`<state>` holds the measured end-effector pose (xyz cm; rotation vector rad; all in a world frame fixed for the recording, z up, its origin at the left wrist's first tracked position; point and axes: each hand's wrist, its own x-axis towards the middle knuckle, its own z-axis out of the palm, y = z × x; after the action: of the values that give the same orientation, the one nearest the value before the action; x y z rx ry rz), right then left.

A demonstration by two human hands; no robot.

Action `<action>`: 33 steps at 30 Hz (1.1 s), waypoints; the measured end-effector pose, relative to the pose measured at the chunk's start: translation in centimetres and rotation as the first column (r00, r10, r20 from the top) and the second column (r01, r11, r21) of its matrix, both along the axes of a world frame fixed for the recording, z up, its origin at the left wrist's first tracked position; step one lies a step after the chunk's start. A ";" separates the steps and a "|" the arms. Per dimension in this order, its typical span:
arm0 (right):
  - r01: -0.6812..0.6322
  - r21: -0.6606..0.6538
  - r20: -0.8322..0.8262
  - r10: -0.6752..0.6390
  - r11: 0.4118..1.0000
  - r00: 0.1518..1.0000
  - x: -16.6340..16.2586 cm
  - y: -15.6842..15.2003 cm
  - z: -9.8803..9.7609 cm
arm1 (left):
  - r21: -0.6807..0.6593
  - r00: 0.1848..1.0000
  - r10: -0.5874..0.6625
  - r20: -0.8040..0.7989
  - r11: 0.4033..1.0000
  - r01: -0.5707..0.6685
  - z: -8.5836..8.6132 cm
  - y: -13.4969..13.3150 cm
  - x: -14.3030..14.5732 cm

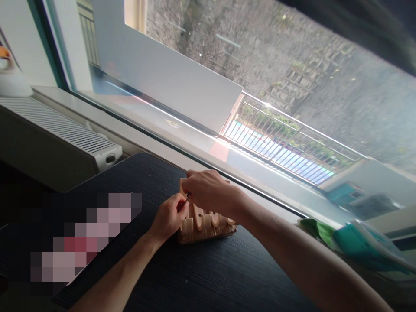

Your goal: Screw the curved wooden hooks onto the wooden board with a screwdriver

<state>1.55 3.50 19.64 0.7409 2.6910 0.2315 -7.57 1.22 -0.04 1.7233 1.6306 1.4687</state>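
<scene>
A tan block-like object [199, 219] lies on the dark table, with rounded tongue-shaped pieces that have small dark holes and a brown ribbed lower side. What it is, I cannot tell. My left hand [169, 216] is at its left side, thumb and fingers pinched together near its edge. Over its far part bends my right hand [211, 190], fingers curled in and covering much of the top. Between the fingertips of both hands a small dark thin thing [187, 198] shows, too small to name. Which hand grips it is hidden.
The dark wood-grain table [208, 268] stands against a window sill [152, 162]. A white radiator [65, 130] is at the left. On the right, a green cloth [313, 229] and a teal container [364, 247] sit by the window. A blurred patch covers the table's left part.
</scene>
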 end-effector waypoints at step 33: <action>0.160 0.013 0.020 -0.160 0.987 0.987 -0.1 0.8 -0.9 | -0.001 1.000 -0.018 -0.009 1.000 0.018 -0.4 0.2 0.0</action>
<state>1.41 4.28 18.78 0.9472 2.5957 0.2140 -7.55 1.39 -0.48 1.7422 1.6157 1.4534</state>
